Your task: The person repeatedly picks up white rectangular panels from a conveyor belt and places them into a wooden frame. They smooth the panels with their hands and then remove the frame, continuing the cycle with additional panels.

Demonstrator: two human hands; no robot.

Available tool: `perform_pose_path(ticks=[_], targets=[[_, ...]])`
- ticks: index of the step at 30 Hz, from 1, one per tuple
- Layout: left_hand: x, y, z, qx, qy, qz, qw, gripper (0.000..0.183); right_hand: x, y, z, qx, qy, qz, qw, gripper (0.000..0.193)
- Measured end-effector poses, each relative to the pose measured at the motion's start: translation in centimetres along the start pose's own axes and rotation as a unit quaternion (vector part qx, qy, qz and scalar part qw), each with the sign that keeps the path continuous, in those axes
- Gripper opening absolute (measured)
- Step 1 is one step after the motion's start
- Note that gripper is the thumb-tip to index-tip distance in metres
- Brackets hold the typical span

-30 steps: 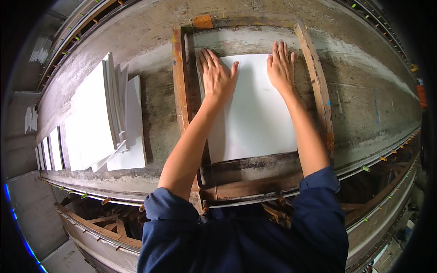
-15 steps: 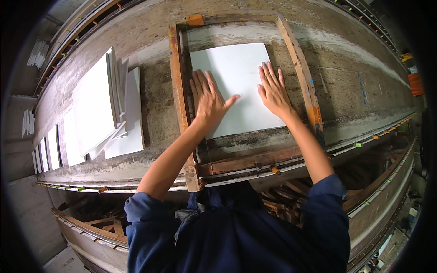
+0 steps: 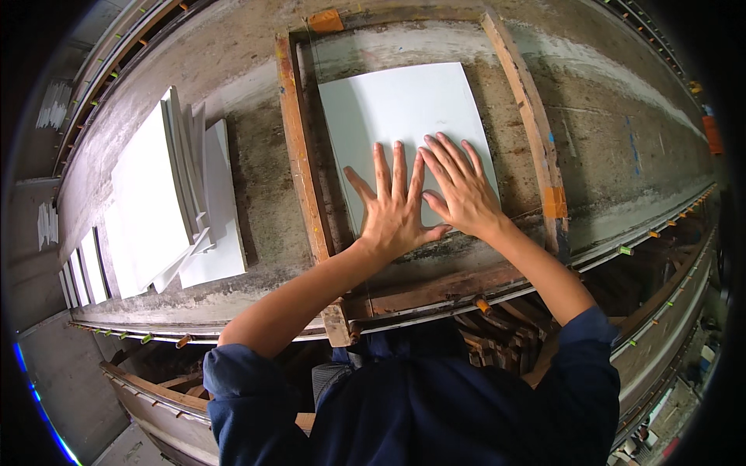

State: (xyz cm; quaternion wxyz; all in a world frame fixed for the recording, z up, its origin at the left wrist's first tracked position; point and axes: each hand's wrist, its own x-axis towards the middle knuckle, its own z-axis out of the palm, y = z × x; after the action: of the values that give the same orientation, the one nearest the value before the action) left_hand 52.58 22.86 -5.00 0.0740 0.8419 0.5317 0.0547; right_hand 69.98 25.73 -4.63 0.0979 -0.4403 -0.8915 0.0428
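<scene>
A white rectangular sheet (image 3: 396, 105) lies flat on the long worktable, inside a wooden frame (image 3: 299, 159). My left hand (image 3: 392, 206) rests on the sheet's near part with its fingers spread. Close beside it, my right hand (image 3: 464, 190) lies palm down at the sheet's near right part, fingers stretched out. The two hands almost touch at the fingers and thumbs. Neither one grips anything. Under the palms, the sheet's near edge is partly hidden.
On the left stands a loose stack of white sheets (image 3: 155, 194), fanned and uneven. Orange tape (image 3: 555, 202) wraps the frame's right bar. Small pegs, one of them orange (image 3: 483, 305), stick out along the table's near edge. Wooden pieces (image 3: 505, 334) lie below it.
Both hands have slid nearer to me and together over the sheet; the left hand moved right from the sheet's left edge. The view has shifted slightly.
</scene>
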Motion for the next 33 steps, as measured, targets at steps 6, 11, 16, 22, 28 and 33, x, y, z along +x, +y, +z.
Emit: perform_pose_path(ticks=[6,11,16,22,28,33], targets=[[-0.1,-1.6,-2.6,-0.179,-0.006,-0.089,0.98,0.1,1.0,3.2,-0.5,-0.041,0.101,0.013,0.994,0.054],[-2.6,-8.0,-5.4,-0.091,0.145,-0.2,0.965,0.106,-3.3,10.2,-5.5,-0.104,0.08,0.303,0.944,0.084],[-3.6,-10.0,-3.6,-0.387,0.18,-0.201,0.882,0.085,-4.7,12.1,-3.8,0.063,0.024,0.397,0.915,0.079],[-2.7,-9.3,-6.7,-0.379,0.279,-0.131,0.873,0.068,-4.4,13.8,-5.3,0.078,0.064,0.35,0.931,0.077],[2.9,-3.9,-14.0,-0.34,0.316,-0.072,0.883,0.067,-3.2,20.1,-11.5,0.096,0.119,0.297,0.942,0.078],[10.5,3.6,-10.4,-0.373,0.332,-0.062,0.864,0.07,-8.5,31.0,-12.7,0.047,0.138,0.289,0.946,0.079]])
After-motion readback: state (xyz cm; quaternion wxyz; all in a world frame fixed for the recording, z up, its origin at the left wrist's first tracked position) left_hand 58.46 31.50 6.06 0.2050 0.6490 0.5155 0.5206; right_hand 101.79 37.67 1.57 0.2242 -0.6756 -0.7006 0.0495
